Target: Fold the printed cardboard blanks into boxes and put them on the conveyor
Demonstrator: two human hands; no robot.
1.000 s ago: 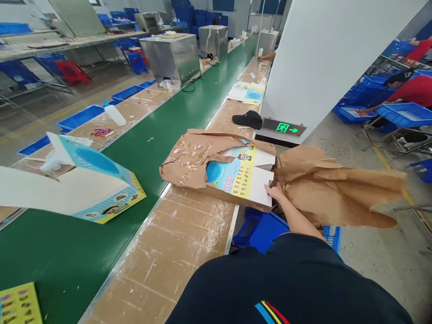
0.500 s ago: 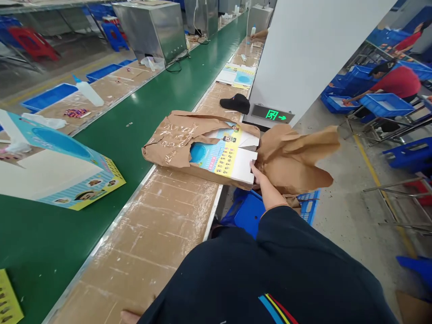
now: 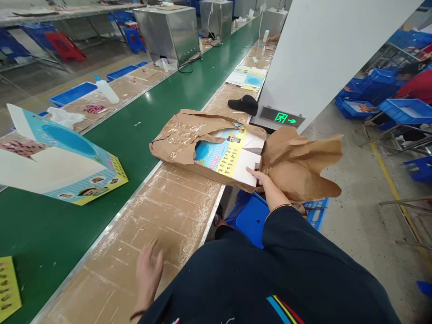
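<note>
A stack of flat printed cartons (image 3: 232, 159), blue, yellow and white, lies in torn brown wrapping paper (image 3: 189, 135) on the taped brown worktop (image 3: 168, 216). My right hand (image 3: 261, 179) grips the near white corner of the stack, with fingers on top and loose brown paper (image 3: 300, 162) hanging off the bench edge beside it. My left hand (image 3: 148, 270) rests flat on the worktop near me, fingers apart, holding nothing. A folded blue and yellow box (image 3: 60, 162) sits on the green conveyor belt (image 3: 158, 108) to the left.
A black cap (image 3: 245, 104) and more flat cartons (image 3: 248, 77) lie farther along the bench. Blue crates (image 3: 251, 216) sit under the bench edge. A white pillar (image 3: 320, 54) stands at right. Steel machines (image 3: 168, 31) and glue bottles (image 3: 106, 90) are across the belt. People in red work at far right.
My left hand has come into view and settled flat on the worktop. My right hand keeps hold of the carton stack's corner. The view has shifted slightly.
</note>
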